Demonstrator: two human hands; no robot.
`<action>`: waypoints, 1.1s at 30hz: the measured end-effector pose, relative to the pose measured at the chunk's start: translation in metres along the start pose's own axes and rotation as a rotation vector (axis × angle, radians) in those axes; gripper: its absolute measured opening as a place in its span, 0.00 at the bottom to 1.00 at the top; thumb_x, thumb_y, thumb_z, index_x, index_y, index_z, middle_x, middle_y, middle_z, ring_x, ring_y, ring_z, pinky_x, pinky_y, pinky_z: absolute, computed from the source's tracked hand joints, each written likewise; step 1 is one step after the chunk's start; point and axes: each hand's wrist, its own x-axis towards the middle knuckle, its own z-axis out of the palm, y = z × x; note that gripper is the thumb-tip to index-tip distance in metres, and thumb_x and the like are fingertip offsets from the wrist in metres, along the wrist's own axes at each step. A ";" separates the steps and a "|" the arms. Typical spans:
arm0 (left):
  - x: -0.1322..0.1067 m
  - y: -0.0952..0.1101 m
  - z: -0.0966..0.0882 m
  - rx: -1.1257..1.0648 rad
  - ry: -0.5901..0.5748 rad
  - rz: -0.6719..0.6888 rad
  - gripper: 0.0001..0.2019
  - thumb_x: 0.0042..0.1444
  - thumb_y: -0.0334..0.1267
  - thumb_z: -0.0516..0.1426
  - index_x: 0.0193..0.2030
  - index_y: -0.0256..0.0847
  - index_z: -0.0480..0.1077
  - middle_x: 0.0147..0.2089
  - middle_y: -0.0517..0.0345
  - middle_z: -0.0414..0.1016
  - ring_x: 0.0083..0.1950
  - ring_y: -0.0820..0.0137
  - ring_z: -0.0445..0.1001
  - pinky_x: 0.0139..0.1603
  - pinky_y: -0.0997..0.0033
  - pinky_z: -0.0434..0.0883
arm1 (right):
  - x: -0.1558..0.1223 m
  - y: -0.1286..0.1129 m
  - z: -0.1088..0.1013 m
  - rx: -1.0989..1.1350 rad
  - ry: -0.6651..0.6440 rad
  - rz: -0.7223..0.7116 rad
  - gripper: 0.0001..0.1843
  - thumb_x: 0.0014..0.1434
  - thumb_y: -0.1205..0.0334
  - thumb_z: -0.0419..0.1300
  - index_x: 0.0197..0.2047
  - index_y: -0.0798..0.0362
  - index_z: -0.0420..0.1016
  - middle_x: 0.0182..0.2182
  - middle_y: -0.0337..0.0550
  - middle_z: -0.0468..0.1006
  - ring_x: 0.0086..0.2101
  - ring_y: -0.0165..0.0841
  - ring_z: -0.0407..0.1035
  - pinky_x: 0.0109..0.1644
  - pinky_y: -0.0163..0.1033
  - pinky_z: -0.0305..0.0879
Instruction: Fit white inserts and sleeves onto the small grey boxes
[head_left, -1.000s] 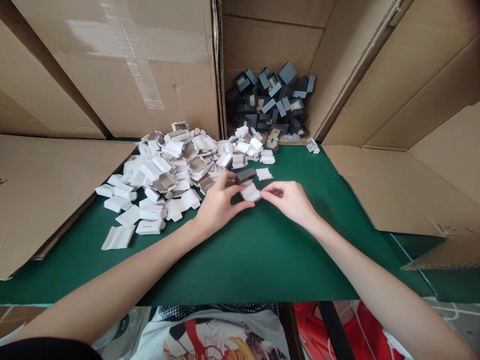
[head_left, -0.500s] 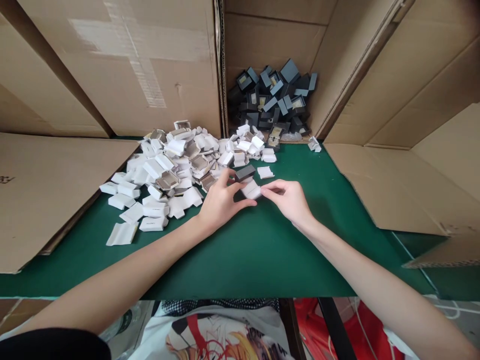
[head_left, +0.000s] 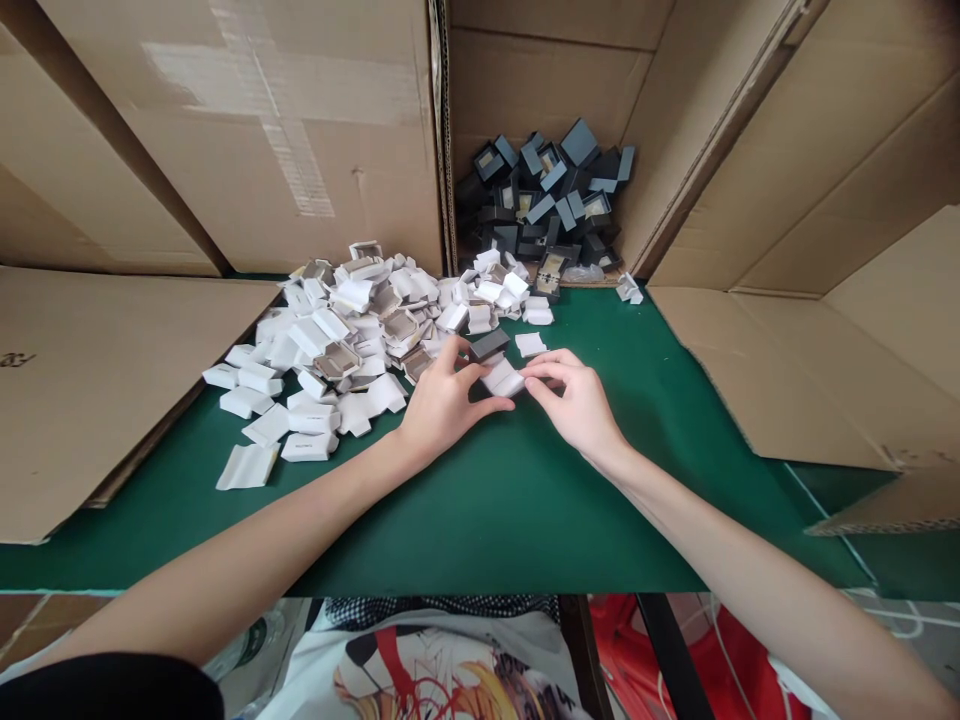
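A small dark grey box (head_left: 489, 345) with its lid tipped back lies in front of me on the green tabletop. White folded card insert (head_left: 502, 377) shows at its near side. My left hand (head_left: 441, 402) grips the pair from the left, thumb along the near edge and fingers behind. From the right, my right hand (head_left: 579, 402) pinches the right end of the insert with thumb and fingertips. Whether the insert sits fully inside the box is hard to see. Just behind lies a loose white card piece (head_left: 531, 344).
A heap of white folded inserts (head_left: 367, 310) spreads left and behind my hands. An open cardboard carton (head_left: 540, 80) at the back holds many dark boxes (head_left: 555, 190). Cardboard flaps (head_left: 787, 380) border the green table (head_left: 480, 530) on both sides.
The fingers of my right hand have shifted slightly at the insert's right end. My left hand and the box stay nearly still.
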 end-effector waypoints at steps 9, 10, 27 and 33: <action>0.000 0.001 -0.002 -0.001 -0.011 -0.027 0.24 0.47 0.57 0.61 0.39 0.37 0.76 0.47 0.47 0.65 0.38 0.67 0.72 0.36 0.65 0.75 | 0.004 -0.003 -0.006 0.115 -0.142 0.212 0.10 0.59 0.63 0.57 0.39 0.55 0.79 0.44 0.48 0.77 0.44 0.38 0.72 0.49 0.45 0.67; 0.001 0.002 -0.003 0.003 -0.018 -0.030 0.23 0.48 0.56 0.61 0.39 0.37 0.75 0.47 0.48 0.65 0.38 0.68 0.72 0.36 0.66 0.74 | 0.005 -0.003 -0.008 0.092 -0.153 0.187 0.10 0.59 0.62 0.56 0.38 0.55 0.79 0.43 0.48 0.77 0.44 0.38 0.72 0.49 0.44 0.67; 0.005 0.004 -0.005 0.100 -0.093 -0.024 0.16 0.62 0.44 0.51 0.53 0.46 0.72 0.53 0.49 0.68 0.37 0.69 0.75 0.40 0.65 0.75 | 0.012 0.007 -0.011 -0.313 -0.131 -0.410 0.09 0.60 0.69 0.56 0.40 0.54 0.77 0.42 0.46 0.76 0.43 0.37 0.69 0.46 0.43 0.67; 0.005 -0.006 -0.002 -0.091 -0.086 -0.090 0.13 0.61 0.44 0.53 0.46 0.43 0.75 0.53 0.50 0.69 0.45 0.67 0.75 0.49 0.65 0.73 | 0.012 0.008 -0.005 -0.492 -0.167 -0.630 0.17 0.65 0.71 0.48 0.54 0.57 0.70 0.54 0.49 0.72 0.55 0.38 0.63 0.55 0.47 0.63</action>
